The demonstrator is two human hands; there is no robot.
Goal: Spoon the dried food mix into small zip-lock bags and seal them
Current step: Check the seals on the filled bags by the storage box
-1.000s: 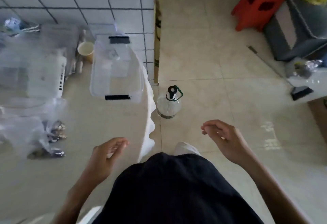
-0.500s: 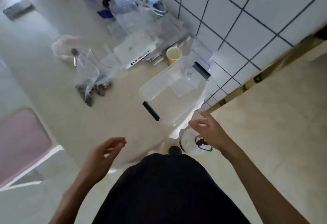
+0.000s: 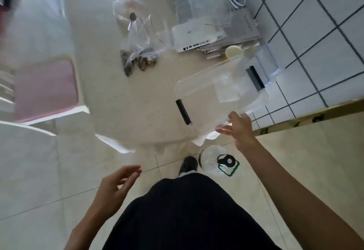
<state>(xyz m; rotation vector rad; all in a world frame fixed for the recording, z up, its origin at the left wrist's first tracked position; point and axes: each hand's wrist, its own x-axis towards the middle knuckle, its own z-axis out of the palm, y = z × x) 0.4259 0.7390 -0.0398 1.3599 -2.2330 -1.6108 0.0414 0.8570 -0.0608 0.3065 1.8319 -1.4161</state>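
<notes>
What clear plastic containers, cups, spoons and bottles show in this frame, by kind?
Clear plastic bin with black latches: 1
Paper cup: 1
Metal spoon: 1
Clear bottle with black-and-green cap, on the floor: 1
Total: 4
Further clear containers at the far edge are too blurred to count.

The right hand [image 3: 239, 129] has reached the clear container's [image 3: 216, 96] near corner, fingers touching it.

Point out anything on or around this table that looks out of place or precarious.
The clear plastic container sits at the table's near edge, one corner seemingly overhanging, where the right hand touches it. A glass bottle stands on the floor directly below, easy to kick. Nothing looks spilled.
</notes>
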